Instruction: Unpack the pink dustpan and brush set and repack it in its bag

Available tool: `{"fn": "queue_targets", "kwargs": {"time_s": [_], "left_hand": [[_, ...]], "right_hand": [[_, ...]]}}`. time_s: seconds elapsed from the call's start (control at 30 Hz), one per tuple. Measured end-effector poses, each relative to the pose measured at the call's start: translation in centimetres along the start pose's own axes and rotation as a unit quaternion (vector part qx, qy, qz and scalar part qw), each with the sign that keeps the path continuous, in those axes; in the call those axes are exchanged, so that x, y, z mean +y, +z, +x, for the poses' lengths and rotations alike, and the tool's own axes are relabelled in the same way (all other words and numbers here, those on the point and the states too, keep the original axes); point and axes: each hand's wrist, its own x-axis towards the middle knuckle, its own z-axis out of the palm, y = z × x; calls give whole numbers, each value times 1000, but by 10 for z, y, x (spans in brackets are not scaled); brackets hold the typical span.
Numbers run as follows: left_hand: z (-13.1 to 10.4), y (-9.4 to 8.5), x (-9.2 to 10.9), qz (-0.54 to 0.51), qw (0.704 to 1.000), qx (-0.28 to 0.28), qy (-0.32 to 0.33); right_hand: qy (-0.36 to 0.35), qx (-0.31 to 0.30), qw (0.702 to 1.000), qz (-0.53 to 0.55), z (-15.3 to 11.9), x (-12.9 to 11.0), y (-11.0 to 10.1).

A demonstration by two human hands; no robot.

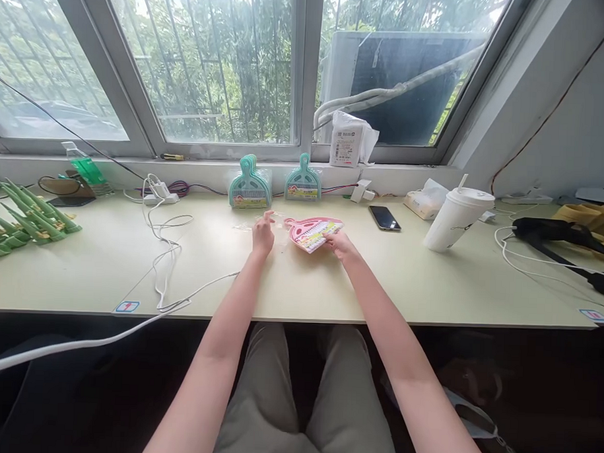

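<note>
A small pink dustpan set [312, 232] with a printed label lies on the pale desk [107, 266] in front of me. My right hand [341, 244] grips its near right edge. My left hand [263, 234] rests to its left, fingers on a clear plastic bag [275, 227] that lies flat on the desk. Behind them, against the window sill, stand a stack of teal dustpan sets [249, 183] and one more teal dustpan set [303, 180].
White cables [162, 248] trail over the desk's left half. Green pieces [27, 220] lie at far left. A phone [384, 217], a tissue pack [424, 199] and a white cup with straw [455, 217] sit to the right, a black tool [559, 232] farther right.
</note>
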Motion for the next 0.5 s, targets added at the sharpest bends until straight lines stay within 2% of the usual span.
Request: {"fn": "queue_targets", "kwargs": {"time_s": [0.1, 0.23, 0.3, 0.4, 0.5], "left_hand": [[-1, 2, -2, 37, 999, -18, -22], [0, 6, -2, 105, 987, -94, -74], [1, 6, -2, 115, 983, -114, -87], [2, 5, -2, 104, 983, -100, -111], [3, 2, -3, 77, 985, -61, -140]], "right_hand": [[-4, 15, 1000, 6, 1, 0, -2], [11, -38, 999, -3, -2, 0, 2], [16, -70, 997, -12, -4, 1, 6], [20, -88, 996, -18, -5, 1, 10], [12, -81, 997, -7, -5, -1, 9]]}}
